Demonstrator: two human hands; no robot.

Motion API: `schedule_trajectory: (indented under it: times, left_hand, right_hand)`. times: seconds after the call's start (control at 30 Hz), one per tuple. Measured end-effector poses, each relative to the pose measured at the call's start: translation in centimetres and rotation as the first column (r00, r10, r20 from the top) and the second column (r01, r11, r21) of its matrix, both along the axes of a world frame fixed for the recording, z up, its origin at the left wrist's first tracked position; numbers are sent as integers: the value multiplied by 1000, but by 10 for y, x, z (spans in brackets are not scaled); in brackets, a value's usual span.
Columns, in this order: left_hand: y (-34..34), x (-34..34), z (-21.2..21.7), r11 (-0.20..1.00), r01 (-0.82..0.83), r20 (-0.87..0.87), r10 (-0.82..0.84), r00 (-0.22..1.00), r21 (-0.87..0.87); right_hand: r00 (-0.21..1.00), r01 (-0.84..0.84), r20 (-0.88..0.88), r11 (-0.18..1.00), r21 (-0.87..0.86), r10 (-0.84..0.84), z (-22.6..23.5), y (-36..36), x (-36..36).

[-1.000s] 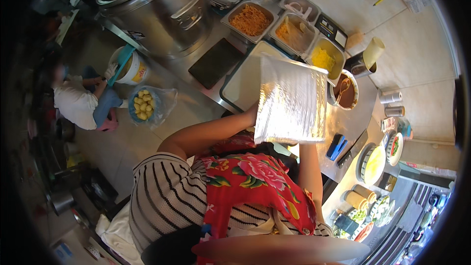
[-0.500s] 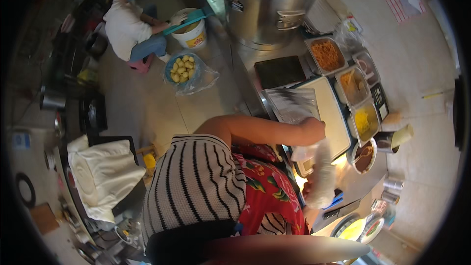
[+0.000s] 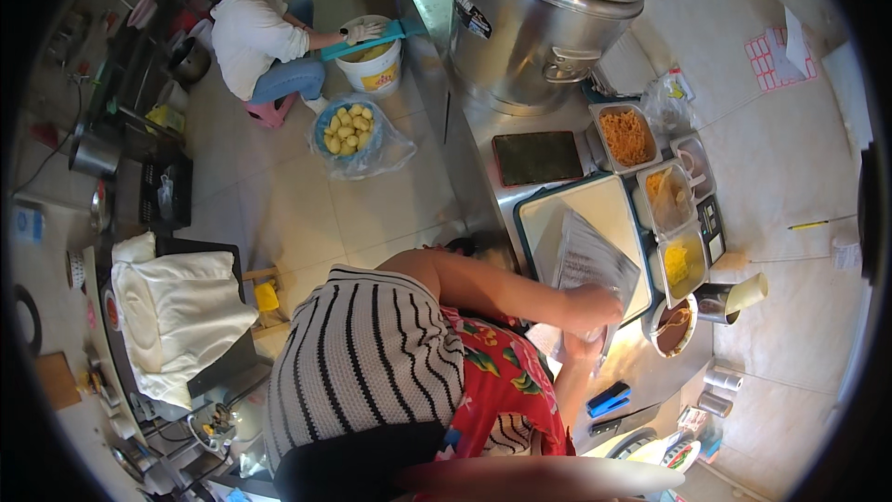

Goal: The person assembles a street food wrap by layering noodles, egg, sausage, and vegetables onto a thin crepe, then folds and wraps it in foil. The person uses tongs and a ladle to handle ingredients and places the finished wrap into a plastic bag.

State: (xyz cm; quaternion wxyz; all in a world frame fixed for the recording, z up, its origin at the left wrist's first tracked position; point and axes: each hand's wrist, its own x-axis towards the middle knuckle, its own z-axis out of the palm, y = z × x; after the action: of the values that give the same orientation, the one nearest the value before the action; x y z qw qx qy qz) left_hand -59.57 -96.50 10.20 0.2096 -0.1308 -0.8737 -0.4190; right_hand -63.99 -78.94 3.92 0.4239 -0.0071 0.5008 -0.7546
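A silvery, partly see-through plastic bag (image 3: 587, 256) with print on it slants over a cream cutting board (image 3: 530, 214) on the counter. At its near right corner my left hand (image 3: 593, 309) is closed on the bag's edge, the wrist bent over. Just below, my right hand (image 3: 583, 348) is closed on the same end of the bag, its fingers partly hidden by the left hand and the plastic. Some crumpled clear plastic shows beside the hands. A dark green stack of flat sheets (image 3: 536, 158) lies beyond the board.
Metal trays of shredded orange food (image 3: 624, 138) and yellow strips (image 3: 677, 263) line the board's right side. Nearby are a bowl of brown sauce (image 3: 673, 325) and a blue stapler-like tool (image 3: 609, 400). A large steel pot (image 3: 534, 37) stands beyond. A person (image 3: 265, 46) sits by a bucket (image 3: 376, 70) and peeled potatoes (image 3: 348, 128).
My left hand has moved nearer, toward the right hand. The silvery bag has swung right and toward me, baring the board's left part. The blurred clear plastic has drawn in beside my hands.
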Motion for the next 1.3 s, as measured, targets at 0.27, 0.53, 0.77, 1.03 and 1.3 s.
schedule_trajectory:
  times: [0.27,0.53,0.77,1.03,1.3]
  left_hand:
    - [28,3,7,997,2,148,-13,989,74]
    - [-18,-45,11,962,151,-21,-150,988,226]
    - [-91,4,-23,979,154,-160,-174,972,-131]
    - [-61,-16,-88,913,67,-54,-97,994,-402]
    - [-64,-21,-91,901,156,-66,-199,978,-405]
  right_hand:
    - [994,107,-26,979,174,-104,-27,-3,8]
    - [960,268,48,953,139,-277,-8,-50,-49]
    - [691,263,-544,534,803,476,99,-28,59]
    - [331,376,-608,490,787,722,86,-34,39]
    - [498,361,-634,523,772,592,115,-32,22]
